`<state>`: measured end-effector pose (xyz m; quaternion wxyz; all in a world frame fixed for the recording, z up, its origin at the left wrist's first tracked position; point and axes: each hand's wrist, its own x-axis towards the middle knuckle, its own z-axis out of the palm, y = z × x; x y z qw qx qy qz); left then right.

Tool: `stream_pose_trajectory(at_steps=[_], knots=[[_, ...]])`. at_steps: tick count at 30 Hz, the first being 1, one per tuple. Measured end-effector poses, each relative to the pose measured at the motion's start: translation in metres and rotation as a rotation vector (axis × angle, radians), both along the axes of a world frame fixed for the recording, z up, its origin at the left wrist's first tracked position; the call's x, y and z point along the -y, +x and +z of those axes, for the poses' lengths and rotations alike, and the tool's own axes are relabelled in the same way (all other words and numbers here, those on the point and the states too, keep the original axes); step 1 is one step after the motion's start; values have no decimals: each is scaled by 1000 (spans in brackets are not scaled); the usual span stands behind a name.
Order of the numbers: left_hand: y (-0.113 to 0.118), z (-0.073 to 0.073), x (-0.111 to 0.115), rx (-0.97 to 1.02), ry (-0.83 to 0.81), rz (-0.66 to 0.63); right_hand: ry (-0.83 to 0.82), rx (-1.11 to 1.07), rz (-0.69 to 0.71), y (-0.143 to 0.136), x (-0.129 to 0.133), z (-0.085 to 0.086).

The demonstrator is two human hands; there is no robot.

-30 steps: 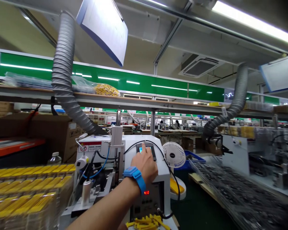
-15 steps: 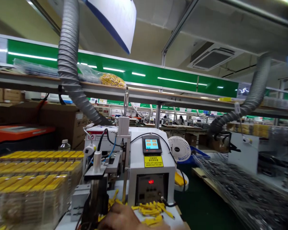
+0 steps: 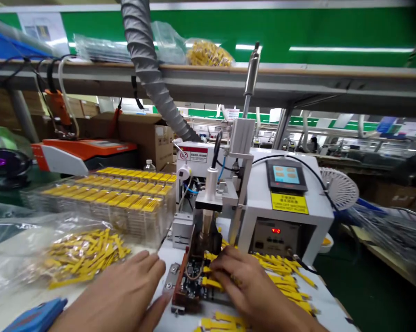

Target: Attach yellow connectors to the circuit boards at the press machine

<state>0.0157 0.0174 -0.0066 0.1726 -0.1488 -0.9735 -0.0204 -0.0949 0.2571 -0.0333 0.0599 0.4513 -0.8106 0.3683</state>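
My right hand (image 3: 244, 279) is beside the fixture, its fingers pinched at the yellow pieces by the fixture's right edge; one piece appears to be between the fingertips. My left hand (image 3: 125, 288) hovers left of the fixture, palm down, thumb apart from the fingers, holding nothing visible. Between the hands lies a reddish-brown fixture (image 3: 182, 288) with a dark circuit board (image 3: 193, 276) under the machine's metal press head (image 3: 211, 184). Yellow pieces (image 3: 284, 276) are strewn on the white machine base right of my right hand.
A plastic bag of yellow pieces (image 3: 86, 253) lies at left, a blue cloth-like item (image 3: 38, 316) near the front. Clear trays with yellow parts (image 3: 125, 198) stand behind it. The white machine (image 3: 287, 175) has a screen. A grey hose (image 3: 152, 74) hangs above.
The view has turned down and left. My left hand has come into view, and my right hand now shows more fully at the fixture's right side.
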Motion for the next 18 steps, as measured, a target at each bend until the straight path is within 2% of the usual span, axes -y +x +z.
stream_pose_trajectory(at_steps=[2, 4, 6, 8, 11, 15, 18], knots=[[-10, 0, 3, -92, -58, -27, 5, -3, 0, 0, 0, 0], [-16, -2, -2, -170, -83, -128, 1, -14, -3, 1, 1, 1], [-21, -6, -8, -194, -93, -192, -10, -25, -7, 2, 1, 2], [-26, -14, -12, -193, -85, -201, 3, 8, -31, 3, 2, 4], [-30, -27, -12, -169, -67, -192, 5, 224, -121, 6, 6, 4], [-27, -38, -9, -167, -5, -186, -161, 595, -182, 9, 10, 3], [-21, -37, -9, -132, 102, -168, -177, 628, -169, 10, 8, 3]])
